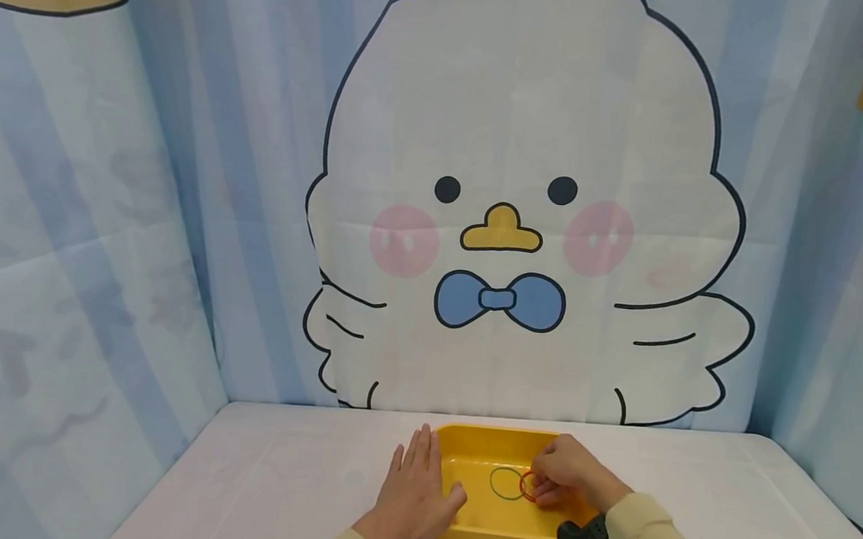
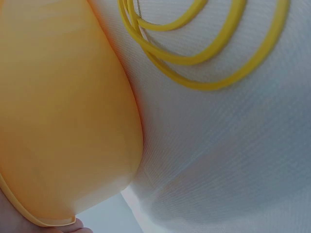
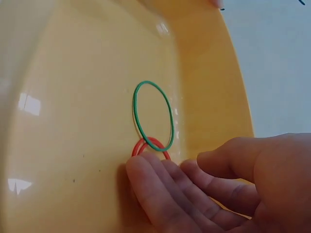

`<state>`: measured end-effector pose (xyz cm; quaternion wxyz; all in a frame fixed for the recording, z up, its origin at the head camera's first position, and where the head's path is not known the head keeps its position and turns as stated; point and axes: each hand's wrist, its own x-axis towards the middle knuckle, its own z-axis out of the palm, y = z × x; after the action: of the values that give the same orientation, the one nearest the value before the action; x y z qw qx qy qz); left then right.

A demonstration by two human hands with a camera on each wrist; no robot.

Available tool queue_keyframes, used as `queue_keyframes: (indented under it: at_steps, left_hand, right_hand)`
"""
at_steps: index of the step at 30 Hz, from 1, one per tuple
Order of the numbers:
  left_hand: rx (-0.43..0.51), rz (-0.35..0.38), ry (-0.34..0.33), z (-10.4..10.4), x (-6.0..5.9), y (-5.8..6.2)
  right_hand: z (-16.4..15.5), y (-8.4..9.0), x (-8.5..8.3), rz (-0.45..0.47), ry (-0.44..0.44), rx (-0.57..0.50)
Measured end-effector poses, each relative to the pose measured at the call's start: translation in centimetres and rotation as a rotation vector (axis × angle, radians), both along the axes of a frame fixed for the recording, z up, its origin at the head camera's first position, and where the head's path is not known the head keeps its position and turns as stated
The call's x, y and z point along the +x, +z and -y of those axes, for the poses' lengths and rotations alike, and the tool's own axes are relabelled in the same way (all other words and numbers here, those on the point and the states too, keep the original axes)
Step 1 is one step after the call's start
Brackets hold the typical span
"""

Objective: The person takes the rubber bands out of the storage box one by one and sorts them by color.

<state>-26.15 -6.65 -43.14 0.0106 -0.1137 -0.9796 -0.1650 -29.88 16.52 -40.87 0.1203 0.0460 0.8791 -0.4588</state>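
A shallow yellow tray [image 1: 476, 516] sits on the table. My left hand [image 1: 416, 495] lies with straight fingers along its left side, the thumb over the rim. Inside the tray, my right hand [image 1: 571, 470] pinches red rubber bands [image 3: 151, 140] with its fingertips low to the floor. Their far arc shows past the fingers; the rest is hidden. A thin green rubber band [image 3: 134, 107] lies on the tray floor and overlaps the red ones. Several yellow rubber bands [image 2: 206, 86] rest on the table outside the tray, in the left wrist view.
A white cloth covers the table [image 1: 282, 476]. Behind it hangs a pale blue curtain [image 1: 270, 208] with a large white cartoon bird, and more curtain stands at both sides. A black wrist device [image 1: 582, 537] on the right arm overlaps the tray's near right corner.
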Motion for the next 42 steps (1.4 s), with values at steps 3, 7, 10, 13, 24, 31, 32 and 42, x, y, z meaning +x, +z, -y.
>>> queue_keyframes:
  at_steps: [3,7,10,13,24,31,32,42]
  left_hand:
    - [0.003,0.006,0.003,0.0,0.0,0.0]
    - [-0.006,0.008,0.008,0.0,0.0,0.1]
    - [-0.003,0.006,0.007,-0.1,0.0,0.1]
    - [0.008,0.005,0.002,-0.1,0.0,0.1]
    - [-0.009,0.014,0.000,-0.2,0.1,0.3]
    - [-0.005,0.004,0.000,-0.1,0.0,0.2]
    - [-0.006,0.003,0.000,-0.1,0.0,0.2]
    - [-0.007,0.008,0.001,-0.1,0.0,0.1]
  right_hand:
    - [0.2,-0.2,-0.2,0.000,-0.003,0.008]
    - [0.5,-0.2,-0.3,0.000,-0.006,0.038]
    - [0.6,-0.1,-0.3,0.006,-0.007,0.058]
    - [0.8,-0.1,-0.3,0.000,0.002,0.080]
    - [1.0,-0.4,-0.6,0.018,0.003,0.109]
    - [1.2,-0.5,-0.8,0.085,0.003,0.096]
    - [1.1,-0.5,-0.9,0.087,0.009,0.098]
    - [1.0,-0.6,-0.9,0.107,0.010,0.127]
